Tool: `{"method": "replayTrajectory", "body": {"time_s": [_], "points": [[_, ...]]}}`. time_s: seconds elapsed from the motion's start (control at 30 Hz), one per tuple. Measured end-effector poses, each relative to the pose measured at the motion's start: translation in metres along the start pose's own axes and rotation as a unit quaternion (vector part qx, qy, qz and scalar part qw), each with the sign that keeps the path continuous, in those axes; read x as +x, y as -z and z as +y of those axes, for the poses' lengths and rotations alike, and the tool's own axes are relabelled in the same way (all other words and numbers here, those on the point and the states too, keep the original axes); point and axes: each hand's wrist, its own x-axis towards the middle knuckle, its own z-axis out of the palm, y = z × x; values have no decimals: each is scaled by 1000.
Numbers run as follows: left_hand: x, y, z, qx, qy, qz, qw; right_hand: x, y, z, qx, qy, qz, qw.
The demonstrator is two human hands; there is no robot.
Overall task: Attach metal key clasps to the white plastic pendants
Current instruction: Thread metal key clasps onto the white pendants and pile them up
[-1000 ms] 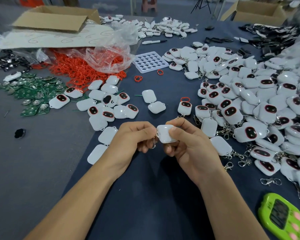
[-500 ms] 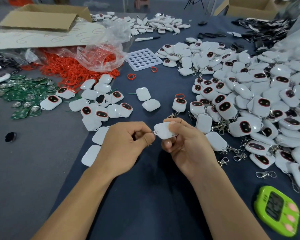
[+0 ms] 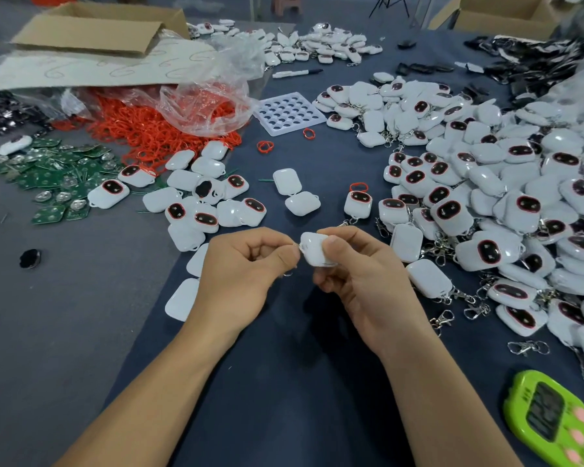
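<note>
Head view: the right hand [image 3: 361, 278] curls round one glossy, rounded-rectangle white pendant [image 3: 316, 252], up off the dark cloth [image 3: 284, 382]. Its loop end points left and its long axis runs roughly across. The left hand [image 3: 246, 274] pinches one thin metal clasp [image 3: 294, 246] touching that end, while the heap of pendants [image 3: 486, 197] on the right is too many to count.

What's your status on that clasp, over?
Right hand grips white pendant. Left hand pinches metal clasp at its corner. Loose clasps lie right, apart from both hands.
</note>
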Motion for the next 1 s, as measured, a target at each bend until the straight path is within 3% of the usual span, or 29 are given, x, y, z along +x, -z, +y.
{"method": "replayTrajectory", "body": {"time_s": [0.07,0.13,0.2,0.4,0.47,0.6,0.77,0.87,1.0], "points": [[0,2,-3,56,-4,11,998,0,1,2,-72,46,37,996],[-3,2,-6,200,-36,10,979,0,3,4,-137,81,69,985],[-7,1,-7,294,-79,8,952,-1,3,4,-133,85,71,985],[-8,1,-9,405,-191,35,894,-3,1,4,-92,78,67,990],[-7,1,-8,371,-171,44,912,-3,-1,3,-75,77,69,992],[-1,-1,-5,139,-49,15,989,-1,-1,-2,30,30,33,999],[0,-8,-2,16,22,-48,998,0,-2,-2,91,-4,9,996],[-2,-8,0,4,16,-31,999,-1,-2,-2,70,3,12,997],[-6,-5,-2,138,-70,17,988,-2,-2,-1,7,40,51,998]]}}
